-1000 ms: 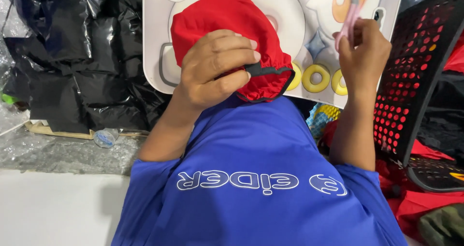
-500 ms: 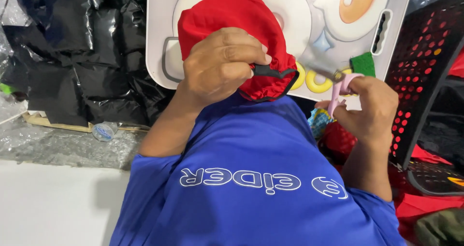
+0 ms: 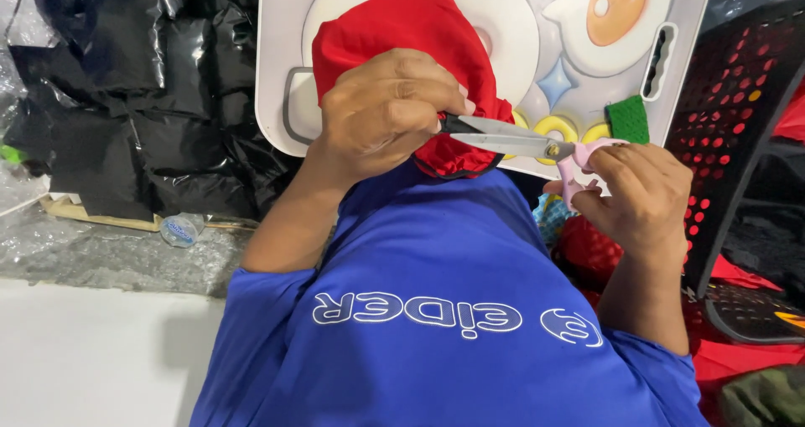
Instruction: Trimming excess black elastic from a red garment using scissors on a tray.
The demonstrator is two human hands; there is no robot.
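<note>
Red fabric piece (image 3: pixel 402 33), one, lies bunched over one pale printed board (image 3: pixel 520 24), above one blue shirt (image 3: pixel 436 309). Left hand (image 3: pixel 386 112), grip clamped on the red fabric's lower gathered edge. Right hand (image 3: pixel 637 196), grip closed round the pink handles of one pair of scissors (image 3: pixel 520 142); blades slightly parted, tips at the fabric edge beside the left fingers.

garment workshop: bagged black clothes (image 3: pixel 126 83)
</note>
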